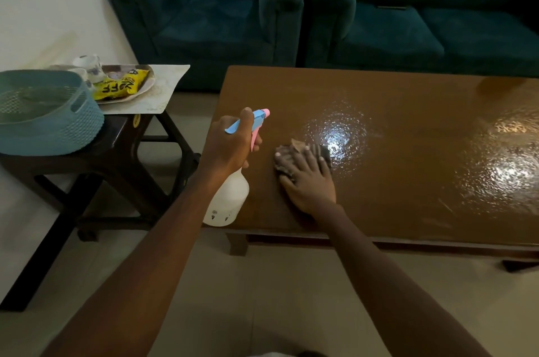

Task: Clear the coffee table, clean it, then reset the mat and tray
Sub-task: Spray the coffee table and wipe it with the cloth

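The brown coffee table (408, 111) fills the right of the view, its top wet and shiny in patches. My left hand (230, 143) grips a white spray bottle (226, 202) with a blue and pink trigger head, held over the table's left edge. My right hand (306, 175) lies flat with straight fingers on a brown cloth (297, 146), pressing it onto the tabletop beside a wet patch. The pale mat (169, 85) and an oval tray (145, 88) sit on a dark side table at the left.
The dark side table (116, 146) also carries a teal woven basket (49, 114). On the tray lie a yellow snack packet (122, 85) and white patterned cups (90, 66). Teal sofas (379, 21) stand behind the coffee table. Pale floor tiles lie below.
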Demonstrator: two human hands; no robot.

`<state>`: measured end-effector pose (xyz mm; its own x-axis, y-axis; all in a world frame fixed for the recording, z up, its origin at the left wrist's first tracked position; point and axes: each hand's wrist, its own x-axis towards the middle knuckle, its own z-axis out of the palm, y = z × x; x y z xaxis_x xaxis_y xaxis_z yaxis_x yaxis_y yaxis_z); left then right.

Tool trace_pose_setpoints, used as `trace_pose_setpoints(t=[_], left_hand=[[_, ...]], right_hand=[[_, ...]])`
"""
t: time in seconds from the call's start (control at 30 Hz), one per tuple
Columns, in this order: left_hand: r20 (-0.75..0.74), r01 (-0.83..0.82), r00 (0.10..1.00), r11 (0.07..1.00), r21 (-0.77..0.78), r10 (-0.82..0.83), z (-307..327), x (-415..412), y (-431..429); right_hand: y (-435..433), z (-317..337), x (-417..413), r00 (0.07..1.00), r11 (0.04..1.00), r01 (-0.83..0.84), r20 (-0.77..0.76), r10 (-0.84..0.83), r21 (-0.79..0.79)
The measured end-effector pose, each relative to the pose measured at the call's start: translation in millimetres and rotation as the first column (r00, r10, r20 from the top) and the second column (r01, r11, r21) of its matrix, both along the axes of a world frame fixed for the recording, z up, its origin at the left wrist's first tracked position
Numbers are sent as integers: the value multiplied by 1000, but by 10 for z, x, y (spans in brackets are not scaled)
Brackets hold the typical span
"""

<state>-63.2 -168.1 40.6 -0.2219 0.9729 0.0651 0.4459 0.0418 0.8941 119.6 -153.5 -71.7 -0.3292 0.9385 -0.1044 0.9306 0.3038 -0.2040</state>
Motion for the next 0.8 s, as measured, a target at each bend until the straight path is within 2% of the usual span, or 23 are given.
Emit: trace_pose_setpoints(t=[0.07,0.17,0.23,0.37,0.47,0.53,0.63,0.8], left_hand=[[-1,-5,1000,1000,18,5,-28,1,34],[-3,-6,1000,999,35,6,-82,2,108],[-5,11,1000,998,58,-11,-111,24,150],[-9,27,1000,995,96,-27,-146,40,217],[18,26,999,992,125,-28,-154,42,257],[26,0,1000,987,159,-5,-156,22,281],[64,-52,997,968,244,38,-142,-18,286],[73,-124,992,910,396,104,-187,-120,254]], right_hand=[[-218,2,-6,995,995,-100,0,100,15],[-533,-26,290,991,989,-132,-26,134,69],[-630,-62,601,998,995,-49,-25,51,86],[-468,-70,1041,974,971,227,-12,-227,72],[-204,-62,943,936,936,351,-8,-351,33],[-42,-58,707,928,928,373,1,-373,5],[148,-22,290,962,962,274,-12,-274,-4],[122,-4,-144,1000,1000,8,-6,-8,13]])
